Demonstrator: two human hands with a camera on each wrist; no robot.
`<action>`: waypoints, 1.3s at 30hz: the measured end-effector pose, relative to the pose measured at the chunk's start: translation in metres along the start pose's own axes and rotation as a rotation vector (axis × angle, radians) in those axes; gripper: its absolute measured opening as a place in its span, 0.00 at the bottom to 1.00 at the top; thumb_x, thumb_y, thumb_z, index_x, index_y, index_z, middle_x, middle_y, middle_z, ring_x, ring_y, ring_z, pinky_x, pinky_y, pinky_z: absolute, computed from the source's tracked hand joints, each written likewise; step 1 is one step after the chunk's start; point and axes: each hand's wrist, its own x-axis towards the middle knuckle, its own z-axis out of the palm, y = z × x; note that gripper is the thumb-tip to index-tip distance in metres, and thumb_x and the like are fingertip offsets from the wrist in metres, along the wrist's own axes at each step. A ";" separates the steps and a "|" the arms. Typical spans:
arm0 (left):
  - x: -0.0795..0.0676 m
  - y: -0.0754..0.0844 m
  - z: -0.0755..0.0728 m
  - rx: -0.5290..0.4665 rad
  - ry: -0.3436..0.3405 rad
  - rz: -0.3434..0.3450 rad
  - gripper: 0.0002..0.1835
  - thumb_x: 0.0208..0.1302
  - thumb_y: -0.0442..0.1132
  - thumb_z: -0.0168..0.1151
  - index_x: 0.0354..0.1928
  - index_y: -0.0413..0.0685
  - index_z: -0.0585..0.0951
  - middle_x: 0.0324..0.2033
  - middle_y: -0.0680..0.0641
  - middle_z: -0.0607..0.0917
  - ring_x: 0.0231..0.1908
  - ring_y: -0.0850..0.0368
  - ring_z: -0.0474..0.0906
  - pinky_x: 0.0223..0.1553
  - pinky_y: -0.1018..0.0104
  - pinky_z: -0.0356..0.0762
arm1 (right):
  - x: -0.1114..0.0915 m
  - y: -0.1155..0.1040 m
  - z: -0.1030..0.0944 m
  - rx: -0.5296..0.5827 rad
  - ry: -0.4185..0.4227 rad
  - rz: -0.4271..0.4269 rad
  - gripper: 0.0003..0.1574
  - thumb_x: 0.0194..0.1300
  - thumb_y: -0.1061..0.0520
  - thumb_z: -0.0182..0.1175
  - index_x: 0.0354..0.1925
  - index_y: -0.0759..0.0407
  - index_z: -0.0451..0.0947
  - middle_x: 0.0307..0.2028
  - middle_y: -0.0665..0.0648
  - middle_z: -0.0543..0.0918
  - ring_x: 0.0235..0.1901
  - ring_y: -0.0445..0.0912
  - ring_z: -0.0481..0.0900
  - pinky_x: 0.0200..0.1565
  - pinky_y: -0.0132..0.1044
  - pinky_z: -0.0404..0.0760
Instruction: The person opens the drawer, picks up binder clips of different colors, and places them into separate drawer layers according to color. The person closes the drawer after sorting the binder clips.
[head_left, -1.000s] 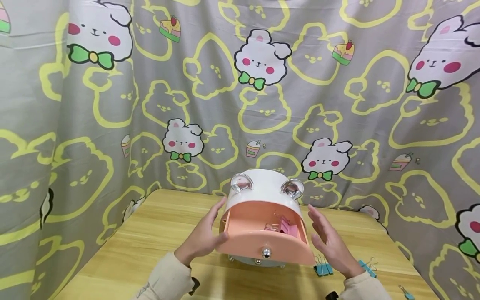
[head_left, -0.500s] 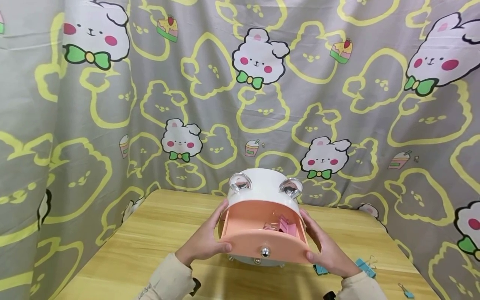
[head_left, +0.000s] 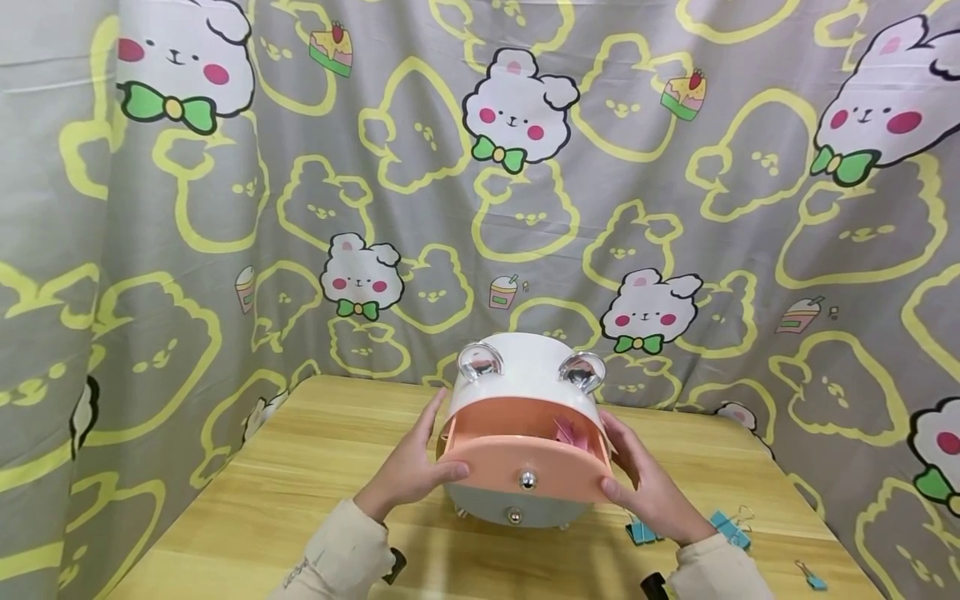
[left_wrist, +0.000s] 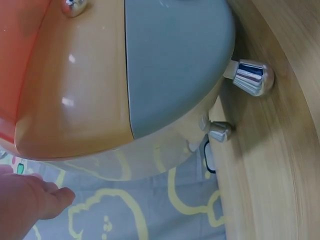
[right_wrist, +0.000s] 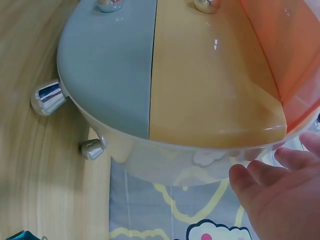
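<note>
A white rounded storage box (head_left: 528,367) with silver ears stands mid-table on small silver feet. Its peach upper drawer (head_left: 491,467) is pulled partway out, with a pink binder clip (head_left: 572,433) visible inside. Below it the grey drawer (head_left: 483,502) is closed. My left hand (head_left: 408,468) is at the box's left side, its thumb on the peach front and fingers extended along the side. Opposite, my right hand (head_left: 656,477) has its thumb on the front's right end. In the wrist views, the fingers of the left hand (left_wrist: 30,202) and right hand (right_wrist: 287,200) extend beside the white casing.
Teal binder clips lie right of the box: one (head_left: 641,531) below my right hand, another (head_left: 731,529) beside the sleeve, and a small one (head_left: 812,577) near the table's right edge. A patterned curtain (head_left: 420,192) hangs behind the wooden table (head_left: 300,467).
Both hands have come inward to the peach drawer, thumbs landing on its front. The drawer has slid partway back into the box, hiding more of the pink clips and uncovering the grey drawer.
</note>
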 end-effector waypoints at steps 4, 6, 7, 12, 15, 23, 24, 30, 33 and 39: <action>0.002 0.001 0.001 0.003 0.020 -0.063 0.59 0.51 0.59 0.72 0.77 0.54 0.46 0.75 0.45 0.49 0.71 0.38 0.47 0.65 0.37 0.49 | 0.003 0.001 0.002 -0.026 0.017 0.008 0.46 0.68 0.64 0.55 0.76 0.58 0.44 0.73 0.67 0.51 0.71 0.43 0.51 0.60 0.27 0.60; 0.003 0.002 0.001 -0.004 0.030 -0.078 0.57 0.52 0.56 0.72 0.77 0.56 0.47 0.75 0.47 0.49 0.71 0.39 0.47 0.65 0.38 0.49 | 0.004 0.001 0.002 -0.054 0.030 0.024 0.46 0.69 0.62 0.55 0.76 0.56 0.44 0.73 0.67 0.51 0.71 0.52 0.50 0.62 0.35 0.63; 0.004 0.002 0.002 -0.008 0.035 -0.081 0.56 0.53 0.55 0.72 0.77 0.56 0.48 0.75 0.47 0.49 0.72 0.40 0.46 0.66 0.39 0.49 | 0.005 0.002 0.003 -0.065 0.037 0.034 0.46 0.69 0.61 0.55 0.76 0.56 0.44 0.73 0.67 0.50 0.71 0.57 0.49 0.62 0.41 0.64; 0.008 0.001 0.004 -0.035 0.059 -0.060 0.51 0.57 0.49 0.71 0.77 0.57 0.50 0.74 0.48 0.51 0.72 0.45 0.46 0.67 0.44 0.49 | 0.010 0.008 0.004 -0.101 0.069 0.082 0.44 0.70 0.59 0.54 0.76 0.57 0.44 0.74 0.66 0.49 0.70 0.66 0.47 0.58 0.64 0.63; 0.010 0.001 0.006 -0.076 0.062 -0.036 0.47 0.60 0.45 0.69 0.76 0.52 0.54 0.73 0.44 0.56 0.69 0.45 0.56 0.65 0.46 0.57 | 0.012 0.011 0.005 -0.115 0.089 0.101 0.42 0.71 0.60 0.54 0.76 0.57 0.47 0.73 0.65 0.51 0.70 0.65 0.49 0.58 0.60 0.67; 0.014 0.001 0.009 -0.054 0.126 -0.029 0.38 0.59 0.40 0.71 0.70 0.48 0.66 0.67 0.43 0.68 0.58 0.48 0.72 0.54 0.53 0.73 | 0.014 0.012 0.006 -0.083 0.149 0.174 0.38 0.71 0.58 0.55 0.74 0.54 0.55 0.70 0.66 0.61 0.65 0.63 0.62 0.50 0.33 0.76; 0.014 0.001 0.009 -0.040 0.140 -0.027 0.37 0.58 0.41 0.71 0.69 0.47 0.67 0.67 0.44 0.68 0.59 0.48 0.71 0.55 0.53 0.72 | 0.015 0.013 0.006 -0.075 0.155 0.179 0.37 0.71 0.59 0.56 0.74 0.55 0.56 0.69 0.66 0.62 0.64 0.63 0.64 0.49 0.33 0.76; 0.017 0.002 0.010 -0.030 0.160 -0.025 0.36 0.56 0.42 0.72 0.66 0.45 0.70 0.67 0.43 0.69 0.62 0.46 0.69 0.55 0.55 0.72 | 0.016 0.016 0.007 -0.099 0.206 0.177 0.34 0.71 0.59 0.55 0.72 0.56 0.59 0.64 0.67 0.69 0.58 0.62 0.72 0.47 0.36 0.78; 0.017 0.001 0.010 -0.024 0.164 -0.018 0.34 0.56 0.42 0.72 0.65 0.45 0.71 0.67 0.42 0.68 0.63 0.46 0.68 0.55 0.57 0.72 | 0.017 0.018 0.008 -0.109 0.227 0.176 0.33 0.71 0.59 0.55 0.71 0.56 0.61 0.61 0.66 0.72 0.54 0.56 0.76 0.46 0.37 0.79; 0.018 0.000 0.010 0.006 0.179 0.009 0.31 0.58 0.43 0.71 0.63 0.44 0.73 0.67 0.40 0.68 0.64 0.44 0.66 0.55 0.54 0.72 | 0.019 0.018 0.008 -0.125 0.252 0.189 0.32 0.71 0.58 0.56 0.70 0.57 0.63 0.57 0.65 0.76 0.49 0.46 0.78 0.44 0.37 0.79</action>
